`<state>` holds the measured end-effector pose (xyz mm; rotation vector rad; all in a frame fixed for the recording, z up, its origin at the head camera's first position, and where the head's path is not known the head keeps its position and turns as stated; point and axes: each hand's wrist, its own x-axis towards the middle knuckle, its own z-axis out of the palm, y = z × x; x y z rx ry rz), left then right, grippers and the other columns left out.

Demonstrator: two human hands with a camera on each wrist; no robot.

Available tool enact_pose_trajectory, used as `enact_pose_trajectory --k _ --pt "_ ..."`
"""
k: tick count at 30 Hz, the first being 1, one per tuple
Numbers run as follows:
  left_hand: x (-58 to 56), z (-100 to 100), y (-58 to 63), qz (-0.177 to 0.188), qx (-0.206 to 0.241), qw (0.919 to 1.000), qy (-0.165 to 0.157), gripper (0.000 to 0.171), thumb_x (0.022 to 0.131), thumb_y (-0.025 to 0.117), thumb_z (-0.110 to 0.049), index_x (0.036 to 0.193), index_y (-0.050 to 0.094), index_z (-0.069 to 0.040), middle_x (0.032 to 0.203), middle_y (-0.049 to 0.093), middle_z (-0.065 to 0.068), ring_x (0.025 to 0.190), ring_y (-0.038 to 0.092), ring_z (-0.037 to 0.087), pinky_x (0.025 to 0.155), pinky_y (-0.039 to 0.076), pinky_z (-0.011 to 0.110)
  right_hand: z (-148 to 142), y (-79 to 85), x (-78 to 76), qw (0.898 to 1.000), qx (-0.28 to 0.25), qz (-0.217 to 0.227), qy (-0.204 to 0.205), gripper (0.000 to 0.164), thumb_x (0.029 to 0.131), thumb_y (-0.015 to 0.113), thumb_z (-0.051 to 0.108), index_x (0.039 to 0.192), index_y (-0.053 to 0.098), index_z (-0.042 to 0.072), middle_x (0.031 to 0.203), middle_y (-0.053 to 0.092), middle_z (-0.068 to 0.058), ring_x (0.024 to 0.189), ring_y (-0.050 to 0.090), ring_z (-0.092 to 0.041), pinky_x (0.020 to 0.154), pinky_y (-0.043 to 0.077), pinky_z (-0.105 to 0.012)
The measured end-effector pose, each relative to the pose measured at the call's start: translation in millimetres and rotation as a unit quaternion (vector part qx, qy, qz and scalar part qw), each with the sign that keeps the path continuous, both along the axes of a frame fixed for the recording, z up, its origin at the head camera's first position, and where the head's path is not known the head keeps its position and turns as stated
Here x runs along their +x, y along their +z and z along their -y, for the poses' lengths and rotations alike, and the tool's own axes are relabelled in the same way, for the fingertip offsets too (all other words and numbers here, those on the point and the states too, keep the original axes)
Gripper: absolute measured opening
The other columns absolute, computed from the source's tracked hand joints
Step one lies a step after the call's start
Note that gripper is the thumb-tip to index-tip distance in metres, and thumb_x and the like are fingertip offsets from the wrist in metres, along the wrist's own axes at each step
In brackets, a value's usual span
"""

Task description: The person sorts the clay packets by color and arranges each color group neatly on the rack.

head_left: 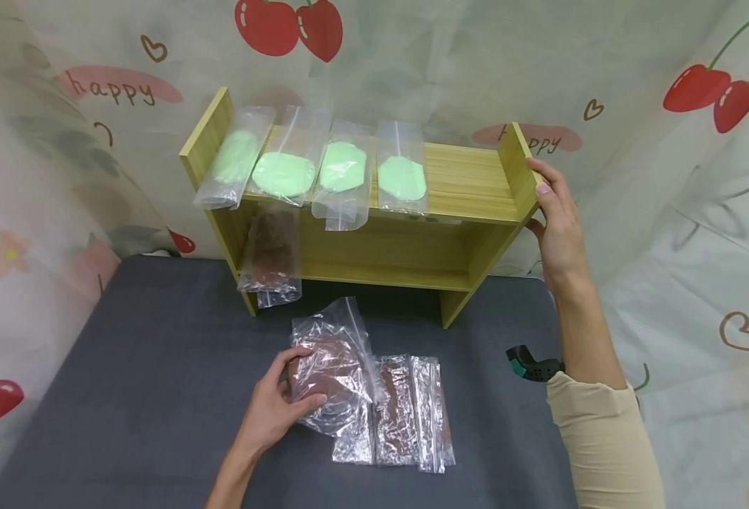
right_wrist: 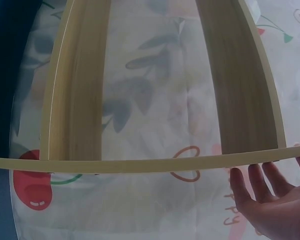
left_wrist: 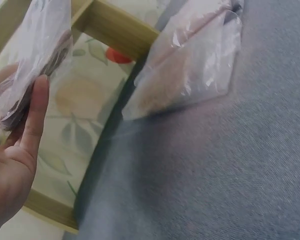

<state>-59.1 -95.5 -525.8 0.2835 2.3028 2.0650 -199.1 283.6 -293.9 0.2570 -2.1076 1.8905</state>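
Observation:
My left hand [head_left: 273, 406] pinches a clear zip bag [head_left: 336, 346] between thumb and fingers, above the table. Inside that bag is a flat brown piece, its edge showing in the left wrist view. More bagged brown pieces [head_left: 396, 410] lie overlapping on the table to its right. The fingertips of my right hand [head_left: 559, 219] rest against the outer side of the right end panel of a small wooden shelf unit [head_left: 470, 177]. On its top board, several zip bags with pale green flat pieces [head_left: 283, 174] stand in a row. A bagged brown piece [head_left: 273, 247] leans at the left of the lower board.
The dark grey tabletop [head_left: 126, 367] carries the shelf unit. Behind and at both sides hangs a pale curtain [head_left: 413, 63] printed with cherries and hearts. A small black and teal device [head_left: 533, 365] shows beside my right forearm.

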Motion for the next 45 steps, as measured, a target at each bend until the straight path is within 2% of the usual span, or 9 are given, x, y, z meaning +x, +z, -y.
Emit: enact_pose_trajectory --k 7,16,20,23,25,27,32,38,45 --pt "4.2 -8 31.6 -0.028 0.017 0.9994 0.005 0.068 0.075 0.085 0.001 0.134 0.051 -0.006 0.12 0.054 0.021 0.067 0.061 0.012 0.051 0.049 0.024 0 0.1 0.7 1.0 0.003 0.003 0.0 0.04 0.107 0.04 0.03 0.145 0.049 0.022 0.147 0.039 -0.003 0.126 0.038 -0.024 0.102 0.032 -0.047" --pt "-2.1 -11 24.7 -0.059 0.048 0.997 0.013 0.065 0.083 0.077 0.005 0.139 0.05 -0.012 0.127 0.052 0.015 0.085 0.064 0.015 0.064 0.056 0.029 0 -0.1 0.9 1.0 0.004 0.002 0.0 0.04 0.107 0.039 0.03 0.145 0.049 0.022 0.147 0.039 -0.003 0.126 0.038 -0.023 0.102 0.032 -0.048" --pt "-1.2 -12 44.0 -0.114 0.011 0.9933 0.017 0.057 0.086 0.071 0.008 0.138 0.05 -0.004 0.104 0.053 0.014 0.058 0.045 0.002 0.047 0.043 0.024 1 -0.5 0.2 1.0 0.003 0.001 0.001 0.04 0.107 0.039 0.03 0.145 0.049 0.022 0.147 0.039 -0.003 0.126 0.038 -0.023 0.103 0.032 -0.048" --pt "0.5 -14 62.5 -0.138 -0.008 0.9901 0.02 0.055 0.086 0.069 0.01 0.137 0.05 0.0 0.094 0.052 0.014 0.054 0.038 0.001 0.043 0.038 0.024 2 -0.7 -0.3 1.0 0.001 0.001 0.002 0.04 0.107 0.039 0.03 0.145 0.049 0.022 0.147 0.039 -0.003 0.126 0.038 -0.023 0.103 0.032 -0.048" --pt "1.0 -15 71.6 -0.141 -0.014 0.9896 0.023 0.055 0.086 0.07 0.011 0.136 0.05 0.001 0.091 0.052 0.014 0.054 0.038 0.001 0.042 0.037 0.024 2 -0.9 -0.4 1.0 0.0 0.001 0.002 0.04 0.107 0.039 0.03 0.145 0.049 0.022 0.147 0.039 -0.003 0.125 0.038 -0.022 0.103 0.032 -0.048" --pt "-0.5 -16 75.8 -0.136 -0.012 0.9904 0.025 0.056 0.086 0.07 0.011 0.137 0.05 0.0 0.104 0.056 0.016 0.063 0.05 0.005 0.045 0.043 0.025 2 -1.1 -0.5 1.0 -0.001 0.001 0.002 0.04 0.107 0.038 0.03 0.145 0.049 0.022 0.146 0.039 -0.003 0.125 0.038 -0.022 0.102 0.032 -0.048" --pt "-8.3 -18 77.0 -0.127 0.014 0.9912 0.034 0.061 0.084 0.071 0.014 0.138 0.046 0.002 0.118 0.058 0.017 0.085 0.062 0.016 0.055 0.051 0.027 1 -1.2 -0.1 1.0 -0.004 -0.003 0.0 0.04 0.107 0.038 0.029 0.145 0.049 0.022 0.144 0.041 -0.004 0.122 0.039 -0.022 0.1 0.033 -0.046" --pt "-17.2 -19 80.5 -0.125 0.019 0.9909 0.046 0.067 0.083 0.072 0.013 0.14 0.04 0.001 0.105 0.063 0.018 0.077 0.063 0.015 0.056 0.049 0.026 1 -0.6 0.5 1.0 0.0 0.001 0.002 0.04 0.107 0.038 0.03 0.145 0.049 0.022 0.147 0.039 -0.003 0.125 0.038 -0.023 0.102 0.031 -0.048" --pt "-40.3 -17 66.3 -0.108 0.043 0.9923 0.042 0.073 0.084 0.075 0.006 0.143 0.034 -0.008 0.119 0.063 0.022 0.086 0.069 0.021 0.061 0.054 0.027 1 -0.2 0.7 1.0 -0.003 0.001 0.003 0.041 0.107 0.038 0.03 0.146 0.049 0.021 0.146 0.04 -0.004 0.125 0.039 -0.023 0.102 0.031 -0.048"
